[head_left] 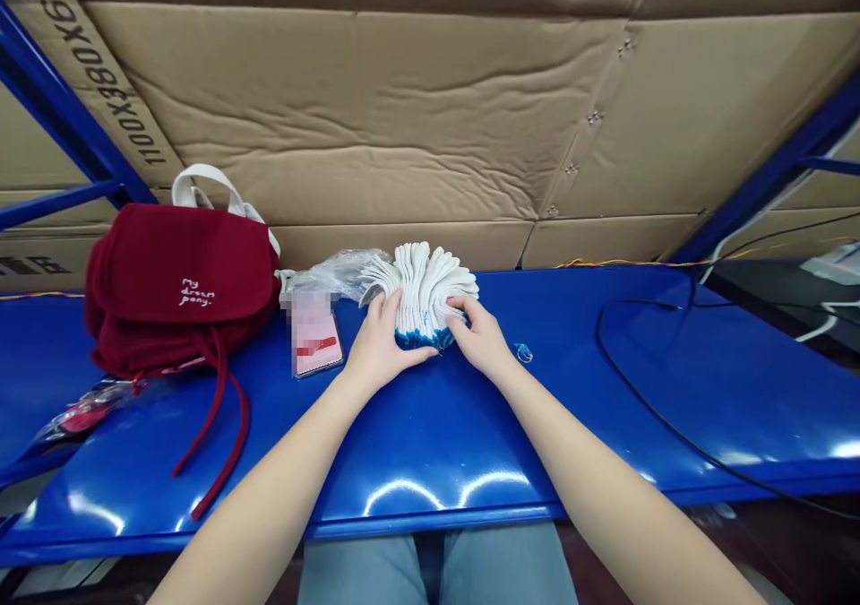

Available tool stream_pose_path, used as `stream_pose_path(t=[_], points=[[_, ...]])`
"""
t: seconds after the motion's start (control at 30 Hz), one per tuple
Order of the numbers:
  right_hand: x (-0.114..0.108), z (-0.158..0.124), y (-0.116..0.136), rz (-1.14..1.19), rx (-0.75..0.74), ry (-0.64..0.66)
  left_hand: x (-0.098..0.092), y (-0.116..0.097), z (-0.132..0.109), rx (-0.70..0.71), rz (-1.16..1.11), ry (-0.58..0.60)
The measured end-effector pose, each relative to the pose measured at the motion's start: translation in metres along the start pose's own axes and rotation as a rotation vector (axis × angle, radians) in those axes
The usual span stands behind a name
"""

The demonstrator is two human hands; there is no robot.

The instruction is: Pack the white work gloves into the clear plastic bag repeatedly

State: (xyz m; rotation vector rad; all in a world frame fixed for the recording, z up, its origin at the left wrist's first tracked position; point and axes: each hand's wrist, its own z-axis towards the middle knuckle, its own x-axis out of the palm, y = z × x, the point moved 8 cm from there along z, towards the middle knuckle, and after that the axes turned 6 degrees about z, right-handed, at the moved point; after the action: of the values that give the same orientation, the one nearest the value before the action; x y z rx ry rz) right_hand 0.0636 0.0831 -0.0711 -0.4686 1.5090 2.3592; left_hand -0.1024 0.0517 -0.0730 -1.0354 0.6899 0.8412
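Two broad surfaces fill our view: a tan corrugated cardboard wall (376,112), printed "1100X380X" and further digits we cannot read with certainty, behind a fanned stack of white knit gloves (422,287), and a glossy blue metal bench (430,444) beneath it. Left of the stack sits a dark red fabric bag (178,264) with white handles, stitched "my dream pony." The gloves look light, soft and limp, so we would take hold at their blue-edged cuffs (417,341). Our left hand (384,341) and right hand (478,336) stay apart, clasping the stack from either side. Just left of the stack lies a pink phone (317,336); to its right, a tiny blue thread tangle (523,352).
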Motion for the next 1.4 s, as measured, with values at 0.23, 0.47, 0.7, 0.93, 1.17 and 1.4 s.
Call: stream_pose_path(t=[0.23, 0.47, 0.7, 0.93, 1.17, 1.4], points=[[0.0, -0.009, 0.026, -0.304, -0.17, -0.014, -0.008, -0.013, -0.001, 0.085, 0.145, 0.03], [-0.006, -0.01, 0.032, -0.435, -0.219, 0.063, -0.011, -0.006, -0.001, 0.075, 0.088, 0.032], [-0.005, -0.015, 0.042, -0.524, -0.259, 0.1, -0.012, -0.007, -0.001, 0.053, 0.074, 0.034], [0.0, -0.015, 0.04, -0.594, -0.25, 0.077, -0.009, -0.008, -0.002, 0.031, 0.04, -0.024], [0.002, -0.02, 0.049, -0.627, -0.32, 0.062, -0.008, -0.008, -0.001, 0.055, 0.019, -0.021], [0.006, -0.023, 0.052, -0.55, -0.296, 0.097, -0.005, -0.005, -0.001, 0.058, 0.023, -0.01]])
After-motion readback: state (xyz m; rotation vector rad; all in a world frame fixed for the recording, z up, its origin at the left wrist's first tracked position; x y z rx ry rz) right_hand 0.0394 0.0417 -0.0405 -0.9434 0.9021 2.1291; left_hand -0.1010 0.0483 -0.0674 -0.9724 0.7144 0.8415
